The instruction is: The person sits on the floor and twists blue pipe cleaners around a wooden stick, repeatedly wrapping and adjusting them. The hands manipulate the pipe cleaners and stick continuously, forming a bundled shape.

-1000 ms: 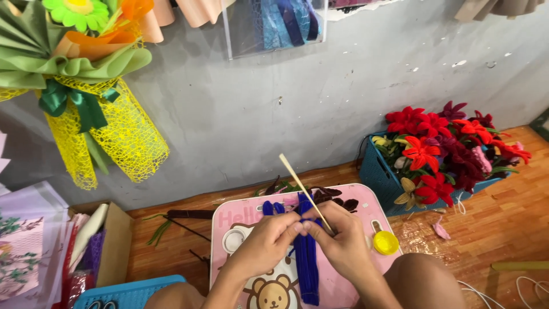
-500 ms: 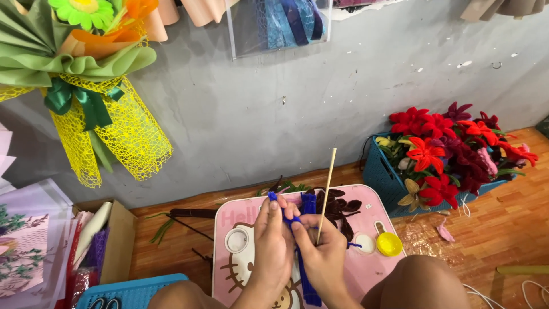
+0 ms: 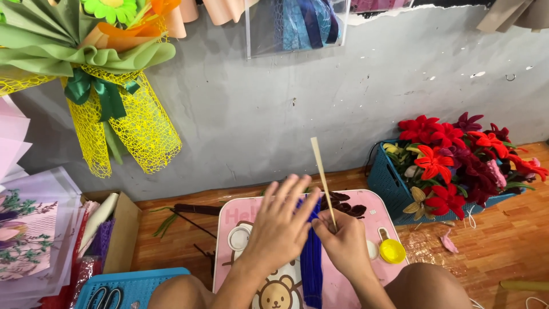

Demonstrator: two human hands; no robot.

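The left hand (image 3: pixel 280 226) lies flat and spread, its fingers (image 3: pixel 286 191) apart and stretched forward, and it presses on the top of a bundle of fuzzy dark blue chenille stems (image 3: pixel 311 260). These stems come out from under the palm and hang down between the two hands as a soft, thick strip over the pink worktop (image 3: pixel 229 229), a small folding table with rounded corners and a cartoon bear drawn on its smooth surface.

The right hand (image 3: pixel 343 246) is just beside the left one, and its fingers (image 3: pixel 329 226) are closed tightly around the lower end of a thin, pale wooden stick (image 3: pixel 321 174). The stick is straight and flat and rises up and a little to the left, above the fingertips of the left hand.

Beyond the fingers, at the far edge of the worktop, lies a small heap of dark maroon fuzzy petals (image 3: pixel 346 205). To the right of the right hand there is a round yellow plastic lid (image 3: pixel 392 250). Further right, on the wooden floor, stands a blue plastic basket (image 3: pixel 389 186) filled with red and maroon chenille flowers (image 3: pixel 443 163).
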